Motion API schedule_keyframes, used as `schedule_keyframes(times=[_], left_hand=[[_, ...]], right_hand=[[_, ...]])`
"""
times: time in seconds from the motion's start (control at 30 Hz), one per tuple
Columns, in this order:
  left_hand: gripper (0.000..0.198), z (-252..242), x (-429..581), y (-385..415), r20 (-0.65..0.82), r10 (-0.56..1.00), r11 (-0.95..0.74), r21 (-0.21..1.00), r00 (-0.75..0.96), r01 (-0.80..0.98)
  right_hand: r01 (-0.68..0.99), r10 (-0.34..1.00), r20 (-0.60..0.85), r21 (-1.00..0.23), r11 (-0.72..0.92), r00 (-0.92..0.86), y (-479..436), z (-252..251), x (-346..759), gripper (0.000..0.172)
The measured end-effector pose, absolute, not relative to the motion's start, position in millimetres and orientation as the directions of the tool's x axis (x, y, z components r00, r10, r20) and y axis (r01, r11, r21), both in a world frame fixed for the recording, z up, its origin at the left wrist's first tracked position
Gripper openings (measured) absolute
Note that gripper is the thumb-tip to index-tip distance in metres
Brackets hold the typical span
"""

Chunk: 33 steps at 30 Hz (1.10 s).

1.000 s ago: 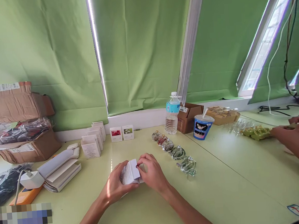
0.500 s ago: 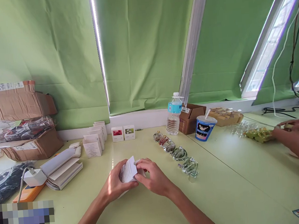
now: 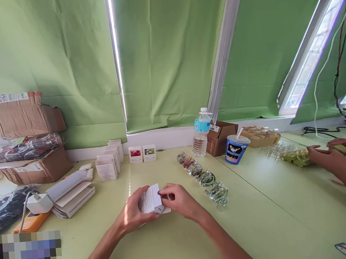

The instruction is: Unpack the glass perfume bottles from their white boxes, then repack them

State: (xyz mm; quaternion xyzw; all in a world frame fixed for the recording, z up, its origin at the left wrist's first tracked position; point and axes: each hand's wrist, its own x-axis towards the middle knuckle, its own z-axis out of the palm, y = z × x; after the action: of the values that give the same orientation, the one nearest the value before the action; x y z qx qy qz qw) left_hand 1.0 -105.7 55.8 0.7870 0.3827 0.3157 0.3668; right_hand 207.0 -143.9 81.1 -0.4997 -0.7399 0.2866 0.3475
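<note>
A small white carton [image 3: 150, 201] with fine print on its side is tilted above the table. My left hand [image 3: 133, 208] wraps round it from the left, thumb along its lower edge. The fingers of my right hand [image 3: 177, 199] are closed on a flap at the carton's open right end; the fingertips partly hide that end. To the right lies a slanting row of wrapped coils in clear plastic [image 3: 206, 178], green at the near end and red or brown farther back. Two closed white boxes with pictures, one red box [image 3: 136, 154] and one green-and-white box [image 3: 149, 153], stand at the back.
Several open white cartons [image 3: 106, 168] stand left of the picture boxes. Flattened cartons [image 3: 72, 199], a white charger [image 3: 39, 204] and brown boxes [image 3: 38, 170] are at left. A water bottle [image 3: 202, 137] and blue cup [image 3: 236, 150] stand at right. Another person's hands [image 3: 331, 159] work far right.
My right hand has drawn slightly right, its fingers now pinching the carton's flap. The carton has turned a little in my left hand. The other person's hands have moved left.
</note>
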Motion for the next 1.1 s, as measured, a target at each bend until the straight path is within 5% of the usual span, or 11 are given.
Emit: schedule_keyframes(times=[0.23, 0.37, 0.6, 0.9, 1.1], left_hand=[[0.062, 69, -1, -111, 0.186, 0.826, -0.436, 0.808, 0.532, 0.395], [0.064, 65, -1, -109, 0.203, 0.827, -0.444, 0.809, 0.525, 0.387], [0.066, 57, -1, -105, 0.215, 0.824, -0.462, 0.792, 0.525, 0.4], [0.072, 60, -2, -110, 0.207, 0.76, -0.5, 0.792, 0.616, 0.351], [0.074, 54, 4, -115, 0.274, 0.755, -0.586, 0.69, 0.595, 0.425]], right_hand=[[0.557, 0.943, 0.246, -0.762, 0.331, -0.223, -145, 77, 203, 0.02], [0.614, 0.896, 0.345, -0.653, 0.443, -0.279, -148, 76, 196, 0.013], [0.757, 0.903, 0.369, -0.519, 0.397, -0.22, -149, 73, 193, 0.014], [0.639, 0.916, 0.325, -0.658, 0.398, -0.236, -143, 58, 185, 0.017], [0.687, 0.884, 0.383, -0.568, 0.453, -0.267, -142, 46, 183, 0.008]])
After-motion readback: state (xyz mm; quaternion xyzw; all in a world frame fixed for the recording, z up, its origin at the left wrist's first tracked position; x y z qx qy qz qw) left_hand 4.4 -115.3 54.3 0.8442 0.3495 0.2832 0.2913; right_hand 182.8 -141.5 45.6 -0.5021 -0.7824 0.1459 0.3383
